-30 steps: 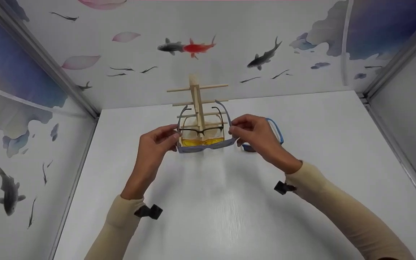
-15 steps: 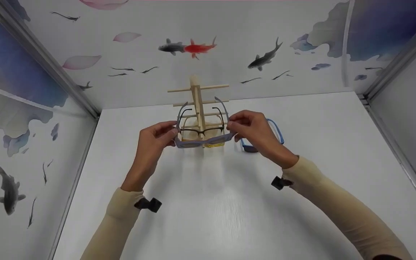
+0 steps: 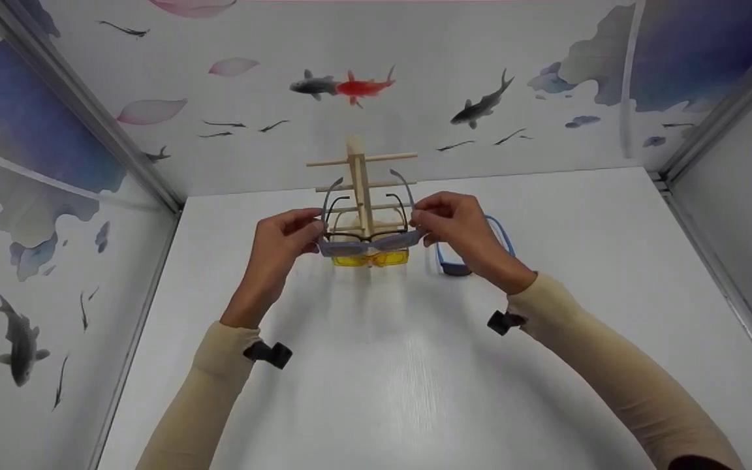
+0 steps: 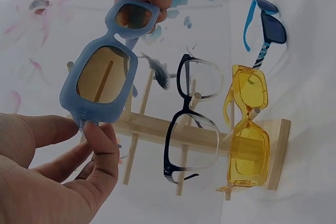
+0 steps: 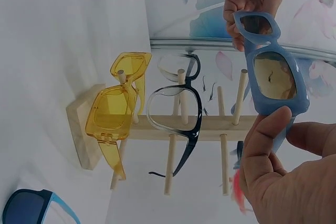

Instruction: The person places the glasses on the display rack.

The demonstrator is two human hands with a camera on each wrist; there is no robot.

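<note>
My left hand [image 3: 278, 251] pinches one temple of a pair of blue-grey sunglasses [image 3: 344, 249] near the hinge. At the opposite hinge, my right hand [image 3: 462, 227] pinches the other temple between thumb and fingers. The sunglasses are held level in front of a wooden eyeglass stand [image 3: 358, 171], temples pointing back along its sides. In the left wrist view they sit higher up the stand than the black-and-clear glasses [image 4: 168, 148], apart from them. Yellow glasses [image 4: 249, 145] hang on the lowest pegs. The right wrist view shows bare upper pegs [image 5: 240, 97] beside the sunglasses.
Blue sunglasses with dark lenses [image 3: 455, 269] lie on the white table [image 3: 376, 391], right of the stand and partly behind my right hand. A back wall [image 3: 408, 39] painted with fish rises just behind the stand, and side walls flank the table.
Both hands have moved the blue-grey sunglasses forward and upward in the head view, towards the stand. The yellow glasses, earlier partly covered, now show below them. The grip looks the same.
</note>
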